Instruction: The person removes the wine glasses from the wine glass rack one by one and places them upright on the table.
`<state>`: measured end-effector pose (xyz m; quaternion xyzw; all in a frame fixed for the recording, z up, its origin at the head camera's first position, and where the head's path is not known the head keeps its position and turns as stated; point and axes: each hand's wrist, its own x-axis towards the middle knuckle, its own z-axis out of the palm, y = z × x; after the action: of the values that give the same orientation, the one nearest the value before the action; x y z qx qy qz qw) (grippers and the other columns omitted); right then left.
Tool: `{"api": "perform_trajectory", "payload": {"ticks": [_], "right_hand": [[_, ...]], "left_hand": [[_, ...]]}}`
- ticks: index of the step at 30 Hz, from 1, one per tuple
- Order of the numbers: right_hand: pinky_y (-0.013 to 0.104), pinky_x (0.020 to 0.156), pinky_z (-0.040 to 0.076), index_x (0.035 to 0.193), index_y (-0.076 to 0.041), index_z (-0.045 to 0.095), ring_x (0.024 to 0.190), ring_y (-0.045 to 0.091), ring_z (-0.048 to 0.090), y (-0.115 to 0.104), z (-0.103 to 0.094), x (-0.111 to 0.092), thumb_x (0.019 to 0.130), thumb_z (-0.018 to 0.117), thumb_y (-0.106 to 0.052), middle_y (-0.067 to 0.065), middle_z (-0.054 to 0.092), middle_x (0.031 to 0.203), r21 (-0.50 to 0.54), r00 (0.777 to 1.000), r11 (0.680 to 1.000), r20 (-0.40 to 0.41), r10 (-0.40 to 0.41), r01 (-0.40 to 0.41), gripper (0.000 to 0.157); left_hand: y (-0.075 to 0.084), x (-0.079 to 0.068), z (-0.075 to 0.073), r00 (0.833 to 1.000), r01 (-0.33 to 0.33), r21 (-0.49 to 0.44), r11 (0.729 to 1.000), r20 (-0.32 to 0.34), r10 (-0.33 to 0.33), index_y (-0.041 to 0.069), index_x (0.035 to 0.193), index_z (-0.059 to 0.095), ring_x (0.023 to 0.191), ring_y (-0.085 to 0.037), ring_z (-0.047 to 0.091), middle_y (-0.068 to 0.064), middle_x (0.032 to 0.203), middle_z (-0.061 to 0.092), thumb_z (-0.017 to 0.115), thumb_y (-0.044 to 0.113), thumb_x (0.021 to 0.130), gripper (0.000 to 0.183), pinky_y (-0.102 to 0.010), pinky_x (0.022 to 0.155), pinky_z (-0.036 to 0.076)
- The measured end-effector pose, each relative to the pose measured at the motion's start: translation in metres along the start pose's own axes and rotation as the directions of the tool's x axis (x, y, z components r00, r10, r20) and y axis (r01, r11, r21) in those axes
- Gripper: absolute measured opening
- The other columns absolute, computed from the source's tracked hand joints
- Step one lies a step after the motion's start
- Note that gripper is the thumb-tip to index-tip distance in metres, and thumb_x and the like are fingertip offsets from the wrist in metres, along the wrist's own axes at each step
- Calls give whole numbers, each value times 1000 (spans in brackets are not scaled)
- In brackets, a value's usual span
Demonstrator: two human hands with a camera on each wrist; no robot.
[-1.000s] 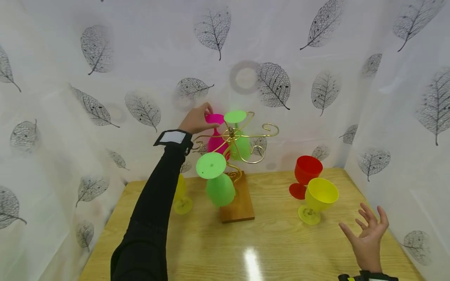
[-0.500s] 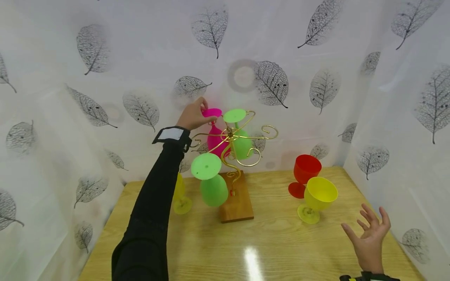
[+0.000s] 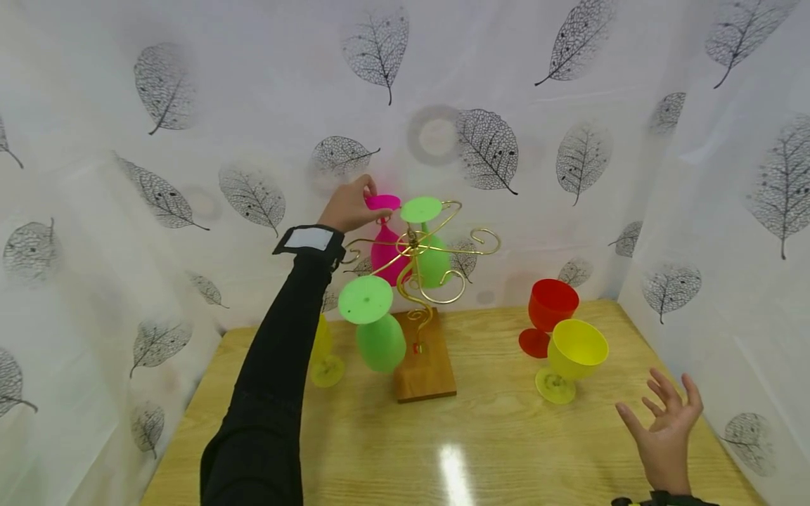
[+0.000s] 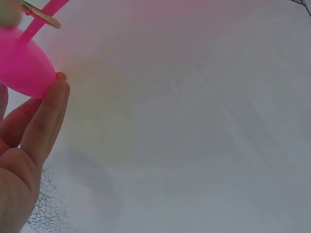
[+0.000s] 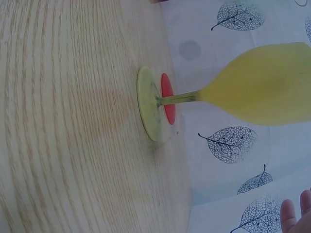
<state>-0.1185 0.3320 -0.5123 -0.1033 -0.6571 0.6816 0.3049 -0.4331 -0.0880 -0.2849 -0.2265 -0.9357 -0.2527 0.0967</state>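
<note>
In the head view, my left hand pinches the foot of a pink goblet hanging upside down at the gold wire rack. The left wrist view shows fingertips at the edge of the pink goblet's foot, its stem beside a gold hook. Two green goblets hang inverted too, one in front and one behind. At lower right my right hand hovers with spread fingers, holding nothing. Nearest to it stands an upright yellow goblet.
A red goblet stands behind the yellow one. Another yellow goblet sits at left, partly hidden by my left sleeve. The rack's wooden base rests on the table. Leaf-patterned sheeting encloses the back and sides.
My left hand and the pink goblet's foot rose slightly, then stayed still. The front green goblet swung a little to the left. My right hand has barely moved.
</note>
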Motion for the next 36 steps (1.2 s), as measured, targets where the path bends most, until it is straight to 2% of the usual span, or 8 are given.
{"api": "perform_trajectory", "payload": {"ticks": [5,12,16,19,23,26,29,36], "right_hand": [[15,92,28,146,-20,6,119,6,34,-1,3,0,78,50,26,-5,38,139,3,1000,1000,-5,1,-1,93],[14,91,27,146,-21,7,118,6,32,-4,10,0,80,52,22,-7,37,138,-19,1000,1000,-15,14,-15,91],[14,91,27,146,-21,6,118,5,32,-5,12,-1,80,52,22,-5,37,139,-26,1000,999,-19,20,-20,91],[14,90,27,146,-21,6,118,5,32,-5,13,-2,80,53,21,-4,36,140,-27,1000,999,-21,21,-22,91],[14,90,27,146,-21,6,118,5,32,-5,13,-2,80,52,22,-3,36,140,-21,1000,1000,-17,18,-18,91],[15,90,27,146,-21,7,118,6,32,-5,14,-3,79,52,23,-3,36,140,-15,1000,1000,-10,17,-17,92],[15,90,27,145,-21,7,118,6,32,-6,15,-3,79,52,23,-4,36,140,-11,1000,1000,-3,22,-22,92],[14,90,28,145,-21,7,117,5,33,-7,19,-6,79,52,23,-5,38,139,-12,999,999,9,31,-31,91]], "left_hand": [[2,0,-5,999,-34,-1,999,23,34,8,95,46,81,-27,52,-17,99,62,74,36,78,44,-36,72,46],[2,-6,-15,997,-33,-36,999,75,36,7,95,47,103,-33,57,-18,111,63,74,36,79,42,-43,85,50],[-4,-11,-19,996,-18,-56,998,87,23,6,96,49,99,-31,57,-18,106,63,74,35,79,41,-42,81,50],[-7,-16,-22,992,-3,-53,999,124,9,6,98,50,93,-30,56,-18,103,64,73,36,80,42,-39,76,49],[-9,-25,-31,984,34,-39,999,174,-26,6,102,49,94,-30,58,-18,106,65,71,38,80,45,-38,77,50],[-7,-32,-38,987,46,-22,999,155,-42,7,103,49,94,-30,59,-18,108,65,72,39,79,46,-39,77,52],[-6,-36,-42,995,28,-3,1000,98,-28,7,103,49,86,-31,57,-19,103,64,73,39,78,47,-38,72,50],[-13,-33,-33,999,-34,2,999,-42,34,5,105,47,74,-28,49,-17,93,59,76,35,77,51,-34,66,44]]}}
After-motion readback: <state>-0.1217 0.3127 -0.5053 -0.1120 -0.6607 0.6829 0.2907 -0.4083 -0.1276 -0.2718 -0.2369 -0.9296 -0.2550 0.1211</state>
